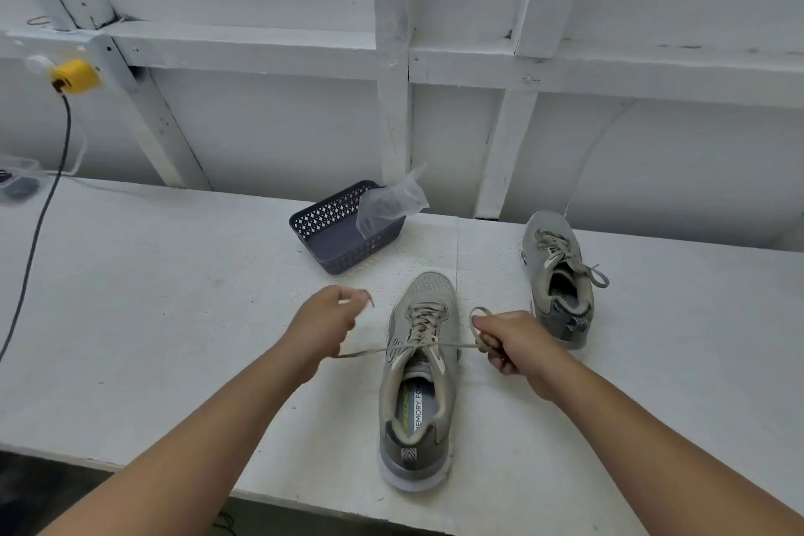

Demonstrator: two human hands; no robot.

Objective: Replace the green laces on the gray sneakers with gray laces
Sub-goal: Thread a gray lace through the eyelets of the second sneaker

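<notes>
A gray sneaker [420,379] lies in front of me on the white table [152,318], toe pointing away, laced with a gray lace [424,324]. My left hand [324,324] grips one lace end, pulled out to the left of the shoe. My right hand [507,342] grips the other end, which forms a loop above my fingers. Both strands run taut from the top eyelets. A second gray sneaker [559,279] stands at the far right, its gray lace tied in a bow.
A dark plastic basket [339,226] with a clear plastic bag [391,205] in it sits behind the near shoe. A black cable [41,222] hangs from a yellow plug [76,76] at the left. A white framed wall backs the table.
</notes>
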